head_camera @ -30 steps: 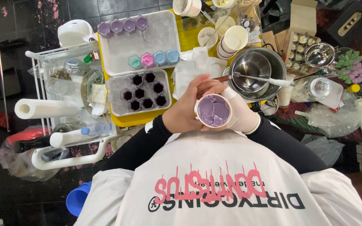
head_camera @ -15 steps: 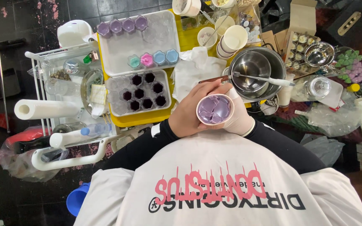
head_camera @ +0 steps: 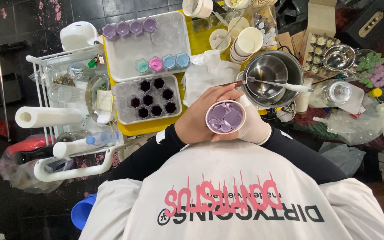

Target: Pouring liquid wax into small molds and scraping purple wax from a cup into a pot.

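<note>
Holding a purple-filled cup (head_camera: 225,117), both hands, steel bowl (head_camera: 270,79) just beyond

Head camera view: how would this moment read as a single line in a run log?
left hand: bare, cups paper cup | right hand: white glove, steadies it | cup: cracked lilac wax | steel bowl with spatula beyond

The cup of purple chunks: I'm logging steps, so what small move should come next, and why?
Probably tip the cup toward the steel pot just beyond it: the left hand and gloved right hand cradle it, its lilac filling lies in broken pieces, and the pot looks empty.
</note>
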